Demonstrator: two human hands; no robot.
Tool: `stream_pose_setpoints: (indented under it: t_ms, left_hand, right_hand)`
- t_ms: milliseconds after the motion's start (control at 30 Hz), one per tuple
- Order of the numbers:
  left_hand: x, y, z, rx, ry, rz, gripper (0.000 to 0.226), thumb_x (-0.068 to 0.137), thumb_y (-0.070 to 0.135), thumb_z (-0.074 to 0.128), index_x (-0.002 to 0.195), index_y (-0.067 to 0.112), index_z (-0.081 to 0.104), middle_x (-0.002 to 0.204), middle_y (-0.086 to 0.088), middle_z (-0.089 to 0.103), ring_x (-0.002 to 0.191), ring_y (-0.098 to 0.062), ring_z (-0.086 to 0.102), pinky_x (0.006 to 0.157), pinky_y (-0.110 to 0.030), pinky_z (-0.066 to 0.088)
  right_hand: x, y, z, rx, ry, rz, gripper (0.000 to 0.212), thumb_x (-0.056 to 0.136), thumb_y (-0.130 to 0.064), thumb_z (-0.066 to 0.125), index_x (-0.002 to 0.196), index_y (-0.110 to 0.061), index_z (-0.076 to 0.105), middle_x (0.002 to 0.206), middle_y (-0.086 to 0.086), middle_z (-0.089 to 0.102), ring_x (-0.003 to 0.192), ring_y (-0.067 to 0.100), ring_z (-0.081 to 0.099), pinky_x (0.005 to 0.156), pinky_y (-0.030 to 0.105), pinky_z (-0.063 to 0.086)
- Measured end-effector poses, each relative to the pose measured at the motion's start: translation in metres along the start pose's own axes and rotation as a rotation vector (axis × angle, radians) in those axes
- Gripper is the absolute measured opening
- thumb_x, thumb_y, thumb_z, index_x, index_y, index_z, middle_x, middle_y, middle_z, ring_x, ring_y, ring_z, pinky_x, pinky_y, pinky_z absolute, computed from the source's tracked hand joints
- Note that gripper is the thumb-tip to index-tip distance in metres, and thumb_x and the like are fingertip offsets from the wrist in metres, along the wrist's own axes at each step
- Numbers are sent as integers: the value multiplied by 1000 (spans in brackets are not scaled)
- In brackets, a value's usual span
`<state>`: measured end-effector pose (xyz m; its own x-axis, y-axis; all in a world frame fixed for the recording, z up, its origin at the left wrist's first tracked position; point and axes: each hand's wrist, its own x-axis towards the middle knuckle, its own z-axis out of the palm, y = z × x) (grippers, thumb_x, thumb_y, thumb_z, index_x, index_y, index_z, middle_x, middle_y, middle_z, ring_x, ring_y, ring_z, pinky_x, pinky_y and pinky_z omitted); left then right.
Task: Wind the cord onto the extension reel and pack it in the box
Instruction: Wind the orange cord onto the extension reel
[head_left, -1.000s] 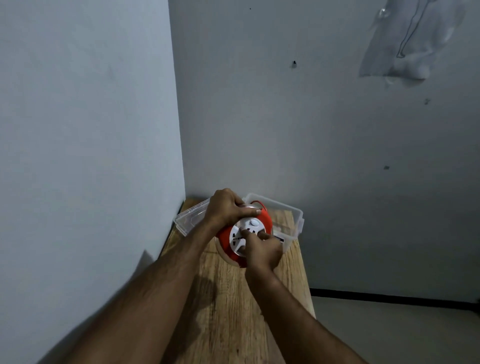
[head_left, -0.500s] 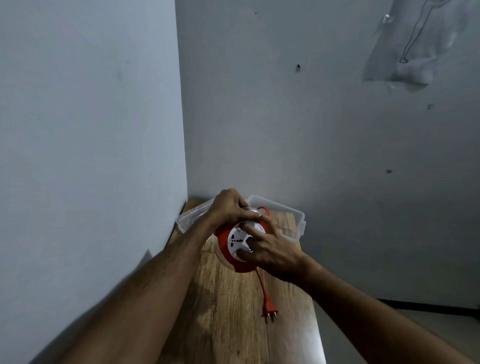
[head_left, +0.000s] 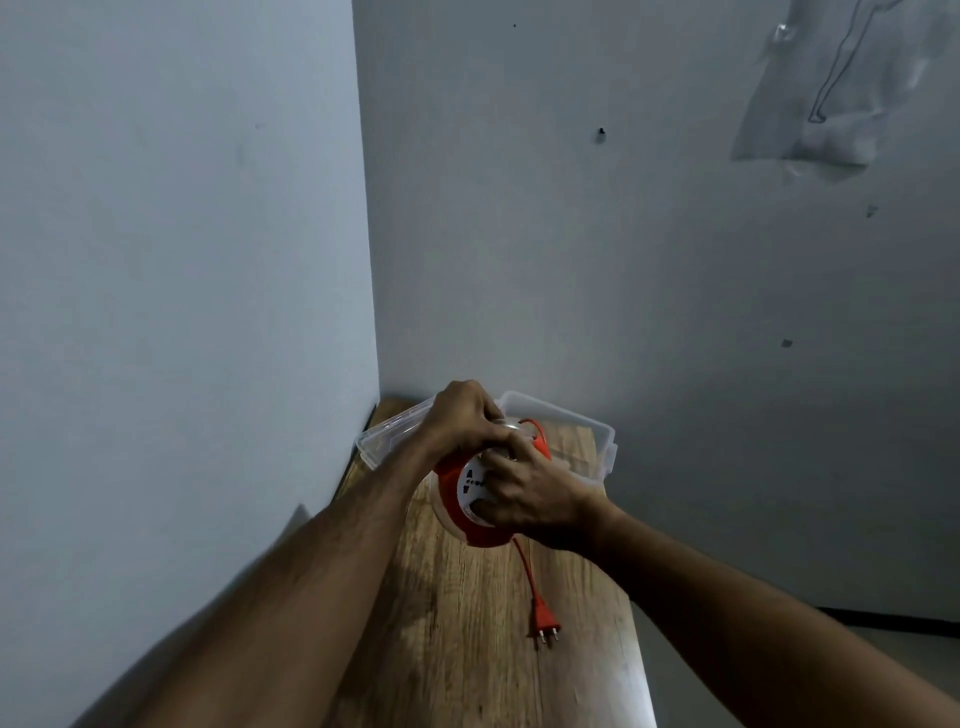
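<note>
An orange extension reel (head_left: 457, 483) with a white socket face is held upright above the wooden table (head_left: 467, 623). My left hand (head_left: 462, 415) grips the top of the reel. My right hand (head_left: 524, 493) lies over the white face with its fingers curled round the reel's upper right part. A short length of orange cord (head_left: 524, 571) hangs from the reel's lower edge and ends in an orange plug (head_left: 543, 623) lying on the table. A clear plastic box (head_left: 587, 436) stands open just behind the reel.
The narrow table sits in a corner, with a grey wall (head_left: 182, 312) along its left side and another behind the box. Its right edge drops to the floor (head_left: 701, 675). The box's clear lid (head_left: 384, 441) lies left of the box.
My right hand has turned further over the reel's face, and my left hand keeps its grip on top. The hanging cord and plug came into view half a second ago and stay on the table.
</note>
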<state>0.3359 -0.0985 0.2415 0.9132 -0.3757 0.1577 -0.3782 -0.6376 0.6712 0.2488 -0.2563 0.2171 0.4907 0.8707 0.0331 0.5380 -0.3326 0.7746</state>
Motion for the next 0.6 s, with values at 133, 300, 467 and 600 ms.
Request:
stream_pose_setpoints:
  t_ms: [133, 300, 467, 600]
  left_hand:
    - [1, -3, -1, -32, 47, -3, 34, 76, 49, 86, 59, 21, 75, 47, 9, 61, 43, 3, 58, 44, -11, 38]
    - [4, 0, 2, -66, 117, -12, 52, 66, 62, 87, 60, 13, 75, 54, -3, 66, 44, -11, 58, 48, -25, 44]
    - [5, 5, 6, -51, 150, 10, 48, 66, 63, 86, 68, 16, 79, 57, 4, 69, 50, -5, 63, 49, -18, 44]
    - [5, 3, 11, -18, 139, -14, 55, 63, 70, 83, 65, 16, 78, 57, 4, 69, 51, -7, 65, 50, -29, 51]
  right_hand:
    - [5, -6, 10, 245, 78, 225, 64, 70, -42, 86, 128, -25, 64, 128, 17, 66, 122, 40, 54, 109, 60, 43]
    - [7, -25, 16, 676, 188, 743, 76, 67, -42, 87, 134, -22, 58, 115, 17, 71, 96, 34, 70, 78, 47, 62]
    - [25, -51, 4, 980, 287, 1290, 58, 77, -45, 74, 129, -22, 66, 100, 3, 77, 87, 17, 73, 88, 38, 61]
    - [43, -64, -7, 1223, 411, 1706, 62, 73, -46, 74, 130, -25, 68, 112, 0, 76, 98, 14, 71, 91, 35, 60]
